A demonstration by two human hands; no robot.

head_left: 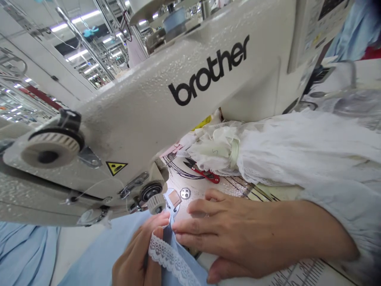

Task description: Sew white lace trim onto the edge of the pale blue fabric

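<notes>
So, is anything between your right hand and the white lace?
Yes, a narrow strip of pale blue fabric lies between the right hand and the white lace. The lace is sewn or laid along that fabric's edge, and the left hand is pinching them from the other side.

The person's left hand (137, 254), at 6 o'clock, pinches a pale blue woven fabric (98, 264) edged with narrow white scalloped lace trim (169, 258). The right hand (238, 234) reaches in from 3 o'clock, its fingertips (181, 226) touching the fabric's edge just beside the left hand. Above them, from 9 to 1 o'clock, stretches a cream-white Brother industrial sewing machine (149, 111), its presser-foot end just above the left hand. Red-handled thread snips (205, 173) lie near 12 o'clock, beside a bundle of gathered white lace-edged fabric (268, 147). A printed measuring scale (300, 274) shows at 4 o'clock.
</notes>
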